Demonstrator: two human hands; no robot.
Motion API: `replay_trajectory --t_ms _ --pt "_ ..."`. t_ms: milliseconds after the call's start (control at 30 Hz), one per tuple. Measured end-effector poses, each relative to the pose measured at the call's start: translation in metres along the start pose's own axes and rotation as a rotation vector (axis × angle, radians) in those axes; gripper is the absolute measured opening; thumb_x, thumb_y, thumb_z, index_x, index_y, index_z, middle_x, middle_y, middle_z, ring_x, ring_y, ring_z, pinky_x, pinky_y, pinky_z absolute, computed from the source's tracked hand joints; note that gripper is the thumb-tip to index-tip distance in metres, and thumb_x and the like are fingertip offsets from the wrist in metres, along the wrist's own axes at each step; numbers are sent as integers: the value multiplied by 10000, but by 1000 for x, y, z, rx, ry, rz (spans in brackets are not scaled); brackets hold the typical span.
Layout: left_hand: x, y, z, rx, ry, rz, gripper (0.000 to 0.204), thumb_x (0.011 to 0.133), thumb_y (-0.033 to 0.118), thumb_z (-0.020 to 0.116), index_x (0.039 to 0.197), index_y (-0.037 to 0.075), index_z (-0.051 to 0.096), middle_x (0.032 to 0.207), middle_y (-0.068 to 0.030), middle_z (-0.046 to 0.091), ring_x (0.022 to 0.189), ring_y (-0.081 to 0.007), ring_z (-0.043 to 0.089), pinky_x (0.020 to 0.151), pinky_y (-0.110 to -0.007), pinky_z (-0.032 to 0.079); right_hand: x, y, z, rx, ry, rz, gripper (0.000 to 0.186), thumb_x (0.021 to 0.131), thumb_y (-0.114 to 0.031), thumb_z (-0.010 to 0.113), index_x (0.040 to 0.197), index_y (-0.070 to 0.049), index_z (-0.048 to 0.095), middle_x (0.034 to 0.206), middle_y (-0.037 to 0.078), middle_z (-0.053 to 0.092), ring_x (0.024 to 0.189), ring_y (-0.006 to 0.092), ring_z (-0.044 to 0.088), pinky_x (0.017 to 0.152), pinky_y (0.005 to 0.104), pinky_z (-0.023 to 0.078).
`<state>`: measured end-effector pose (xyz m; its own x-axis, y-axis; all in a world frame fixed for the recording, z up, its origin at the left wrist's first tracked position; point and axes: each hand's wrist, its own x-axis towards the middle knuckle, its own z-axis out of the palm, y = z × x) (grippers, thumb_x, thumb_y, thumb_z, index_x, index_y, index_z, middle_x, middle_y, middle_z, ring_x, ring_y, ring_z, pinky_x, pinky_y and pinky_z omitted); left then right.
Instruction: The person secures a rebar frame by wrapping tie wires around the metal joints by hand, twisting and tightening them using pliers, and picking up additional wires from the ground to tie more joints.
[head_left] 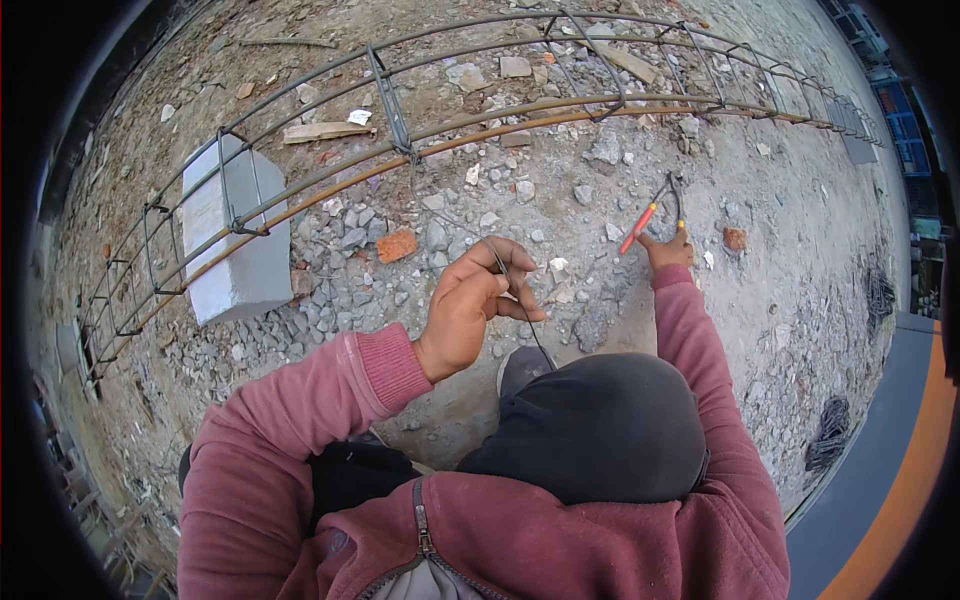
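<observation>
My left hand is raised in front of me with its fingers curled, pinching a thin dark tie wire. One end of the wire trails toward the rebar cage, near a stirrup; the other hangs toward my knee. Farther right, my right hand is closed on one handle of a pair of pliers with red and yellow grips. The handles are spread apart, and the dark jaws point away from me, close to the ground.
A white block stands under the cage's left part. Broken brick, gravel and a wood scrap lie on the ground. Coiled dark wire lies at right, beside a grey and orange edge. My bent knee is close below.
</observation>
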<state>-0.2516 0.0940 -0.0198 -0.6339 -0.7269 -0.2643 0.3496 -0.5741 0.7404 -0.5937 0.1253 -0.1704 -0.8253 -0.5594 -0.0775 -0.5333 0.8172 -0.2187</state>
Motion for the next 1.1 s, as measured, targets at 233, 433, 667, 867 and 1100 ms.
replay_trajectory --t_ms 233,433,667,867,1100 --pt "27 26 9 -248 344 176 410 933 376 344 1124 22 422 784 -55 507 683 -178 551 696 -395 512 -2 -6 -2 -354 -125 -49 758 644 -308 707 1277 -88 354 1192 193 448 1090 364 477 880 474 419" --pt "32 30 31 -614 488 314 365 957 447 312 1067 116 418 635 35 337 502 -64 323 454 -230 320 42 51 2 -38 -142 -68 532 697 -106 609 1162 -45 358 1009 199 516 843 333 584 701 428 509" --pt "28 29 29 -701 488 313 264 973 365 321 983 130 442 596 42 301 464 -61 269 405 -217 251 -89 -3 -97 1187 -560 -107 447 655 78 452 1088 -32 443 850 103 532 695 249 566 597 376 521" --pt "34 33 35 -775 501 317 249 974 343 319 946 138 458 562 54 273 435 -53 224 378 -222 222 -125 -116 -218 -133 124 -1180 507 616 77 542 1098 -80 533 1106 127 503 980 277 535 864 505 414" --pt "45 15 31 -589 580 473 280 974 340 327 879 121 473 548 67 264 423 -34 213 356 -210 190 -155 -202 -243 -685 31 -1052 564 651 41 547 1185 -137 504 1301 77 405 1206 285 403 886 681 282"
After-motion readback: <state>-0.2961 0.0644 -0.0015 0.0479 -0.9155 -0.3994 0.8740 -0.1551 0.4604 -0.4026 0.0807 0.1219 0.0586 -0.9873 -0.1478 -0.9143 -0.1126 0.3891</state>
